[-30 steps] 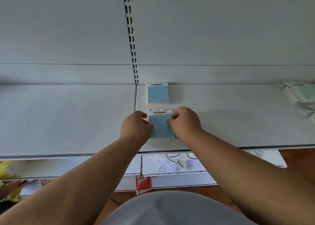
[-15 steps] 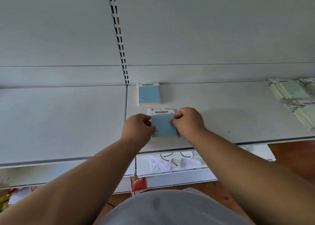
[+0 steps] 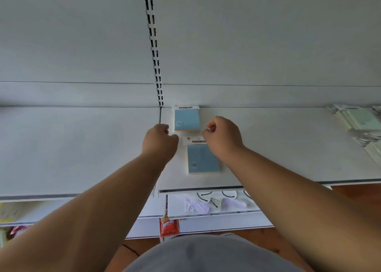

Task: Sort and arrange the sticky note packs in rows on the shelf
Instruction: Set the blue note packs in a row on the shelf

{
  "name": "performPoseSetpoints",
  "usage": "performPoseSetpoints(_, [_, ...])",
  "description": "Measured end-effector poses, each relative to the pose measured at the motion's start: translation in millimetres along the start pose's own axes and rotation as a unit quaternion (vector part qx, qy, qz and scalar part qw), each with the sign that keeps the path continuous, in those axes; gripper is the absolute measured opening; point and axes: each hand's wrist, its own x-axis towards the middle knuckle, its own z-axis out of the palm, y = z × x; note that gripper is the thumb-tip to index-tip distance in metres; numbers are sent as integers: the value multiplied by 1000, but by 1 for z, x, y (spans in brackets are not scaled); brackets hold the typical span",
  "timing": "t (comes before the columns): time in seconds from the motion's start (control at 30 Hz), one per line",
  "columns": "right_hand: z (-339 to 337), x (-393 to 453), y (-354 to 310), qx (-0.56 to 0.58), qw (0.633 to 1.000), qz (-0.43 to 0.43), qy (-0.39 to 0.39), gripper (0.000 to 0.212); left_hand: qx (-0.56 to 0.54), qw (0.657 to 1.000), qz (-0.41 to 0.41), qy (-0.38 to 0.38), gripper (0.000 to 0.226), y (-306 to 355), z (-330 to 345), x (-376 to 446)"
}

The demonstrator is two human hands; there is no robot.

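Two blue sticky note packs with white header cards lie in a column on the white shelf (image 3: 288, 152). The far pack (image 3: 187, 119) sits against the back panel. The near pack (image 3: 203, 158) lies just in front of it, slightly askew. My left hand (image 3: 159, 141) is curled into a loose fist left of the gap between the packs and holds nothing. My right hand (image 3: 223, 135) is also curled, hovering to the right of the far pack and covering the right corner of the near pack's header card. Neither hand grips a pack.
A heap of pale green sticky note packs (image 3: 360, 123) lies at the shelf's far right. A slotted upright (image 3: 153, 45) runs up the back panel. The lower shelf holds pale purple items (image 3: 206, 203), and a red packet (image 3: 169, 227) hangs below.
Both hands have let go of the near blue pack and moved forward, toward the far pack. The near pack now lies uncovered on the shelf.
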Motion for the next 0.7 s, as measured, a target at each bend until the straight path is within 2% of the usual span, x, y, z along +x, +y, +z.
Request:
performPoseSetpoints(0.1, [12,29,-16,-8,998,31,-46,18,10,1000,-22,-9,49,9,1,23])
performPoseSetpoints(0.2, [22,52,-18,14,992,92,-87,10,-3,999,-31,-18,25,14,6,35])
performPoseSetpoints(0.23, [23,57,-17,14,991,100,-89,11,6,999,-24,-22,24,16,7,38])
performPoseSetpoints(0.37, [20,66,-4,-4,991,118,-64,22,35,998,3,-52,34,23,16,41])
performPoseSetpoints(0.5, [12,68,15,0,992,115,-44,21,65,994,31,-83,35,26,26,43])
performPoseSetpoints(0.7, [11,70,17,-10,993,106,-45,18,94,991,40,-82,36,29,28,48])
